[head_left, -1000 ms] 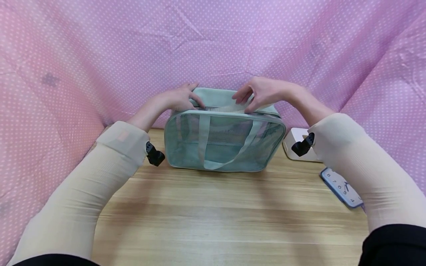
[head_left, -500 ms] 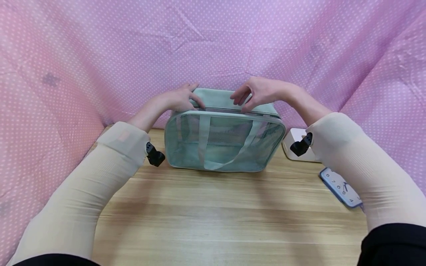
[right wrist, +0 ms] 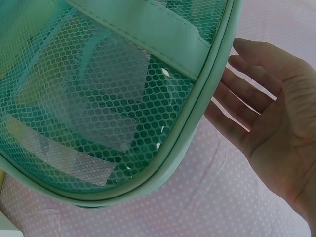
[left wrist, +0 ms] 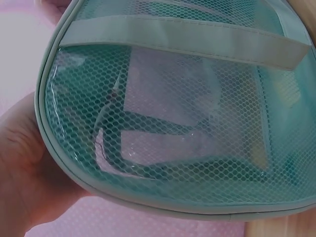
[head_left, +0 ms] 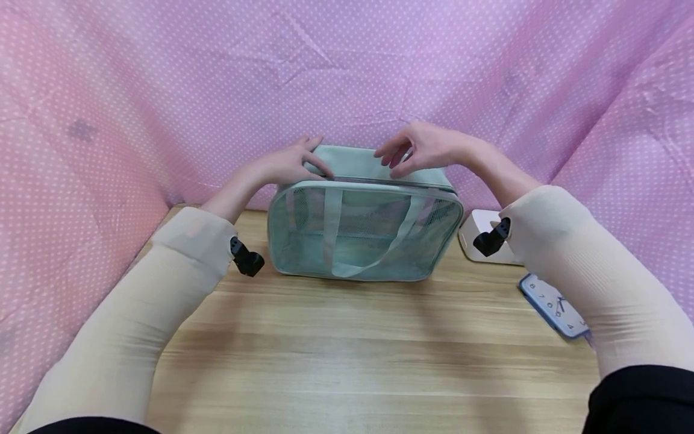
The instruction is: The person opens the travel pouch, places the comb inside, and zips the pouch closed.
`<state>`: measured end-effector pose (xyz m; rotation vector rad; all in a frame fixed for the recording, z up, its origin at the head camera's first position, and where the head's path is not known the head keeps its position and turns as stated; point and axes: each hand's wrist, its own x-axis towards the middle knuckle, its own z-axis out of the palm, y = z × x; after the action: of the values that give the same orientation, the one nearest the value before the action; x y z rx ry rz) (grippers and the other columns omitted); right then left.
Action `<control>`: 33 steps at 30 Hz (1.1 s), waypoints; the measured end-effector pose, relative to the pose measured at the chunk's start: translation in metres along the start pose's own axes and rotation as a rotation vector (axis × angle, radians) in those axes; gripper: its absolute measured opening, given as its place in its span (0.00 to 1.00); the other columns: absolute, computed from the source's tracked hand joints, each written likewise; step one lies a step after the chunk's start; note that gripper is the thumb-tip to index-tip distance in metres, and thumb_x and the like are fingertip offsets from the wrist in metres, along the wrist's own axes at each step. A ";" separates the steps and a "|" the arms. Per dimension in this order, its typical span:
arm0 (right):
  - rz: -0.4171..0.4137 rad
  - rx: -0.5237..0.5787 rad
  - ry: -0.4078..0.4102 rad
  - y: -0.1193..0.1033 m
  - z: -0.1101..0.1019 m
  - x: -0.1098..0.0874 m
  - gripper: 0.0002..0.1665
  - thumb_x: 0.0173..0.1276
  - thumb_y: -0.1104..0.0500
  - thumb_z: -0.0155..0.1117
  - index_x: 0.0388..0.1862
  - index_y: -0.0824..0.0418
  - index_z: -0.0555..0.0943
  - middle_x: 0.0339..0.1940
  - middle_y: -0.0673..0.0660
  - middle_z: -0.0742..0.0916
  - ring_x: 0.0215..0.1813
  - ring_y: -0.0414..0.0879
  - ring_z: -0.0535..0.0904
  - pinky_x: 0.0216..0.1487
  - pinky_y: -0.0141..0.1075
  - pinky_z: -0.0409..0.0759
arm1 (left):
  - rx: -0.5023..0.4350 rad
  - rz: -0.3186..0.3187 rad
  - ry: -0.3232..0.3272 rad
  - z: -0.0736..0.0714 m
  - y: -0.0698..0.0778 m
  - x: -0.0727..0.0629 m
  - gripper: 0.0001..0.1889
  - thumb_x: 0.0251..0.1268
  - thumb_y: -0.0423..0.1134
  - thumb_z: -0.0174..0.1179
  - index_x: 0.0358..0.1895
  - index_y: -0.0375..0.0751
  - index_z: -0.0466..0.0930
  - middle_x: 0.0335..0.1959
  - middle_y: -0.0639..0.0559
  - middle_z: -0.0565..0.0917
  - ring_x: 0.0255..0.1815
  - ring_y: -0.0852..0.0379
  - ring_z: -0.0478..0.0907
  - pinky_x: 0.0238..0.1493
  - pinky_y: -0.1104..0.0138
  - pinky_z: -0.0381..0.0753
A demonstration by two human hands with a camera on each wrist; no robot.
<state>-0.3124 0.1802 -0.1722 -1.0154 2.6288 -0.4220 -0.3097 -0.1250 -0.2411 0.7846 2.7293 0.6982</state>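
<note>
A mint-green toiletry bag with clear panels, mesh and a strap handle stands upright on the table. My left hand rests over its upper left corner, fingers spread, the thumb side by the zipped top edge. In the left wrist view, that hand's palm shows beside the bag's piped rim, its fingers mostly hidden. My right hand hovers at the right part of the bag's top, fingers loosely bent and holding nothing. The right wrist view shows its fingertips close to the bag's edge.
A white box-like object stands right of the bag, partly behind the right wrist camera. A blue-framed clock lies on the wooden table by the right forearm. Pink dotted cloth hangs behind and at the sides.
A second ago my right hand held a pale comb at the bag's top opening; the comb has since gone from view. The right hand has lifted slightly. The left hand shifted slightly left.
</note>
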 end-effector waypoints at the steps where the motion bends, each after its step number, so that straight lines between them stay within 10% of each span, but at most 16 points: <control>1: 0.000 0.000 0.008 0.000 0.000 0.000 0.29 0.69 0.56 0.70 0.69 0.58 0.80 0.58 0.59 0.89 0.60 0.49 0.85 0.64 0.47 0.84 | -0.017 0.019 0.015 0.001 -0.003 0.000 0.21 0.75 0.48 0.60 0.65 0.47 0.82 0.88 0.49 0.37 0.87 0.40 0.25 0.82 0.30 0.32; 9: -0.001 -0.006 0.031 -0.004 0.000 0.000 0.26 0.71 0.57 0.67 0.67 0.57 0.81 0.58 0.58 0.89 0.60 0.49 0.85 0.63 0.45 0.84 | -0.279 0.056 0.213 0.009 -0.023 -0.016 0.24 0.80 0.52 0.53 0.72 0.48 0.76 0.86 0.51 0.50 0.88 0.49 0.40 0.87 0.43 0.43; 15: -0.010 -0.015 0.044 -0.006 -0.001 0.003 0.25 0.71 0.58 0.67 0.66 0.57 0.82 0.58 0.59 0.89 0.60 0.50 0.85 0.64 0.47 0.84 | -0.456 0.071 0.555 0.030 -0.027 -0.037 0.20 0.80 0.48 0.55 0.67 0.44 0.80 0.79 0.48 0.69 0.84 0.51 0.59 0.86 0.48 0.54; 21: -0.017 -0.017 0.050 -0.009 -0.002 0.004 0.25 0.71 0.58 0.67 0.67 0.57 0.81 0.58 0.59 0.89 0.60 0.50 0.85 0.66 0.47 0.82 | -0.437 0.129 0.857 0.060 -0.024 -0.053 0.15 0.76 0.43 0.61 0.57 0.41 0.86 0.64 0.47 0.83 0.70 0.52 0.76 0.75 0.53 0.73; 33: -0.038 -0.025 0.112 -0.028 -0.003 0.017 0.23 0.73 0.56 0.65 0.66 0.57 0.81 0.57 0.58 0.89 0.59 0.48 0.84 0.66 0.45 0.82 | -0.484 0.156 1.086 0.115 -0.023 -0.073 0.21 0.60 0.34 0.74 0.58 0.42 0.86 0.60 0.48 0.86 0.62 0.57 0.80 0.67 0.58 0.82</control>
<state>-0.3088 0.1491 -0.1621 -1.0805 2.7232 -0.4689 -0.2217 -0.1378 -0.3460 0.5817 3.0529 2.2529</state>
